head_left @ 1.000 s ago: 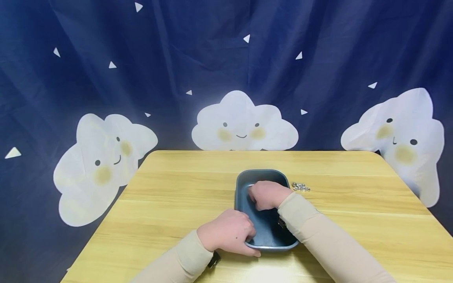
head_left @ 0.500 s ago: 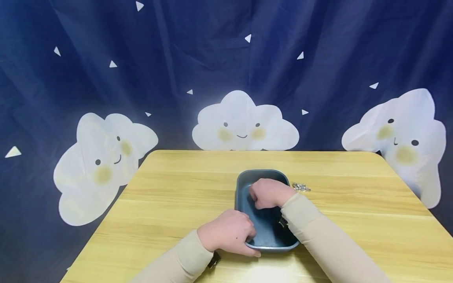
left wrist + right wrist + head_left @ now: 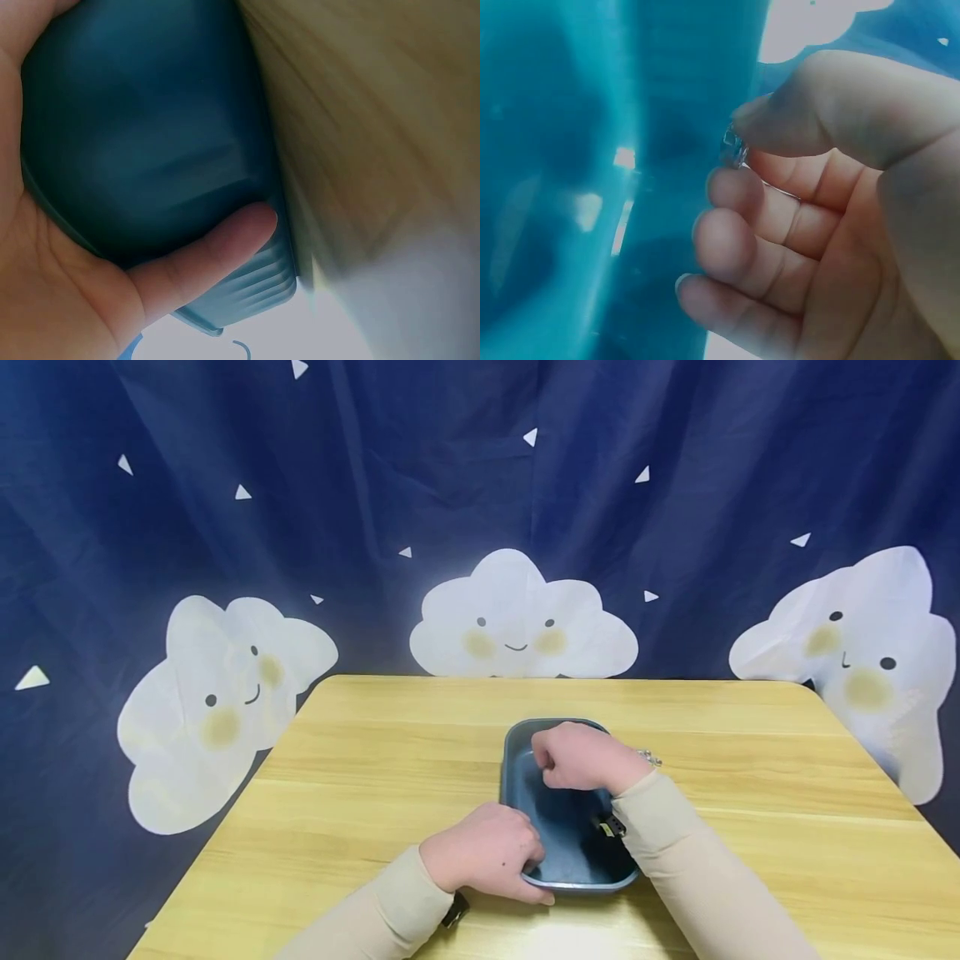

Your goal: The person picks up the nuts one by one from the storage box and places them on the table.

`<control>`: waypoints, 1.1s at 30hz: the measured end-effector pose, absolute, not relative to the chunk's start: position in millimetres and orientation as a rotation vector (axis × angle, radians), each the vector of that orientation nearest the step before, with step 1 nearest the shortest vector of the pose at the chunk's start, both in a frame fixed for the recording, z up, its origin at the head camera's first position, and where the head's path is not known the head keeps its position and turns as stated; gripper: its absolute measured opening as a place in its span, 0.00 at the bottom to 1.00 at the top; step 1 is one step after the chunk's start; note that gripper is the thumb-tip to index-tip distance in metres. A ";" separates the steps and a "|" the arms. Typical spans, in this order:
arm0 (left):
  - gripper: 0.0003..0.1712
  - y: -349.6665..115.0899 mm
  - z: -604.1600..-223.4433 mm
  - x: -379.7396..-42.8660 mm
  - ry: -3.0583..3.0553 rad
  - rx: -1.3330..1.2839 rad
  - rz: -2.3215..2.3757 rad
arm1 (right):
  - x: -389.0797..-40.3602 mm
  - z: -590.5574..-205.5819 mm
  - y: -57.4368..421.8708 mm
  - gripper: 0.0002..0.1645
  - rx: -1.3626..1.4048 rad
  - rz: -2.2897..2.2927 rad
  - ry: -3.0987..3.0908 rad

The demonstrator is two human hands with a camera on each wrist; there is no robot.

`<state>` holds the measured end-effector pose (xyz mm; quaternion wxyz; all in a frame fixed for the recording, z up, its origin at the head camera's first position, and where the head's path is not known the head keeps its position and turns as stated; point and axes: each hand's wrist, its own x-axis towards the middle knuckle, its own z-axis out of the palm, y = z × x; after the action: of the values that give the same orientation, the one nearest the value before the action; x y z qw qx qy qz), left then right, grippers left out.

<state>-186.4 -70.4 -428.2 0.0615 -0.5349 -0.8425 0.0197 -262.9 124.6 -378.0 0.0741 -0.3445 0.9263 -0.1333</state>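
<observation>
A dark blue-green plastic bin (image 3: 570, 852) stands on the wooden table. My left hand (image 3: 491, 850) grips its near left corner; in the left wrist view the thumb (image 3: 217, 247) lies along the outer wall, while the fingers go over the rim. Over the far part of the bin, my right hand (image 3: 585, 757) has its fingers curled. The right wrist view shows thumb and index finger pinching a small shiny silvery piece (image 3: 733, 146), nut-like in shape, with the other fingers bent beneath. Several small shiny pieces (image 3: 649, 758) lie right of the bin, partly hidden by the right wrist.
The wooden table (image 3: 375, 760) extends on both sides of the bin, with rounded far corners. Behind it hangs a dark blue curtain (image 3: 465, 460) printed with white clouds and triangles. A small dark camera (image 3: 611, 825) sits under the right wrist.
My right hand has risen a little and shifted right and away from me, so its wrist now covers part of the small pieces. The left hand keeps its grip on the bin.
</observation>
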 end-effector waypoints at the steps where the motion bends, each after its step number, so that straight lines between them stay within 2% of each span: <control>1: 0.32 -70.1 -427.9 -186.5 -2.549 -1.618 0.061 | -261.9 -375.3 126.1 0.05 -1.035 -0.412 2.788; 20: 0.31 -69.4 -427.3 -187.5 -2.562 -1.607 0.063 | -245.9 -342.5 183.8 0.07 -0.945 -0.606 2.946; 33: 0.31 -70.4 -428.1 -184.7 -2.577 -1.587 0.068 | -255.7 -354.1 232.7 0.04 -0.764 -0.637 3.013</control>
<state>-184.7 -70.4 -428.1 0.0574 -0.5233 -0.8499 0.0224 -255.7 232.7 -354.1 -0.0156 -0.2409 0.9494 -0.2008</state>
